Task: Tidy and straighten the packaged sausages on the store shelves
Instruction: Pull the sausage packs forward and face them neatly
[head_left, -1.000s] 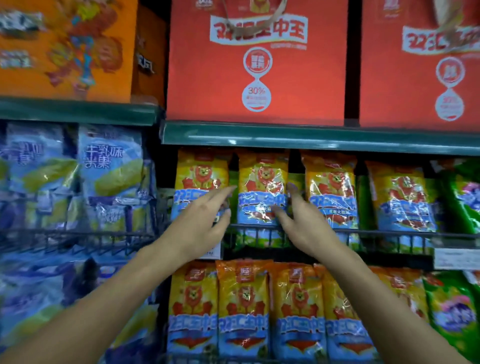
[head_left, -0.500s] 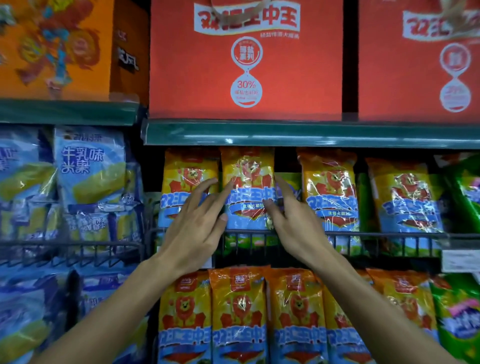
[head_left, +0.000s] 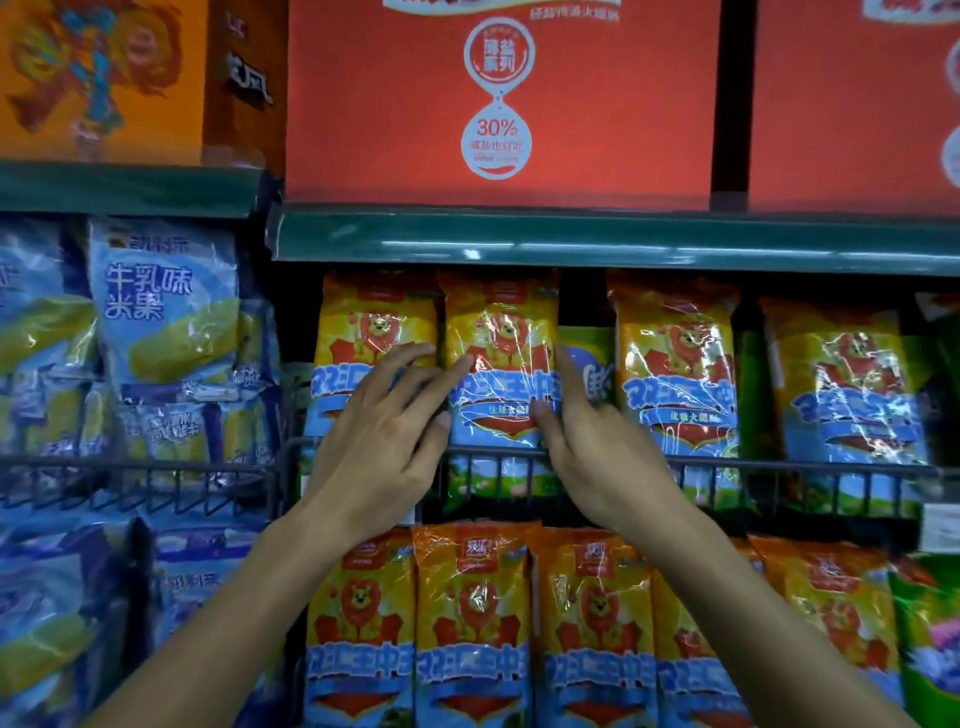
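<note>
Yellow-and-blue sausage packs with a lion picture stand in a row behind a black wire rail (head_left: 779, 462) on the middle shelf. My left hand (head_left: 387, 434) lies with straight fingers across the leftmost pack (head_left: 363, 322) and touches the left edge of the second pack (head_left: 501, 343). My right hand (head_left: 587, 436) presses the right edge of that second pack with straight fingers, so the pack sits upright between both hands. Further packs (head_left: 675, 364) stand to the right. A lower row of the same packs (head_left: 472, 623) stands beneath.
Blue-and-yellow snack bags (head_left: 161, 312) fill the left bay. Red cartons (head_left: 498, 104) and an orange carton (head_left: 104, 78) sit on the green top shelf (head_left: 623, 239). Green packs (head_left: 930, 639) stand at the right, and one green pack (head_left: 587, 348) shows behind the second sausage pack.
Both hands have moved forward and closed in on the second pack from either side. The view has shifted closer and slightly right.
</note>
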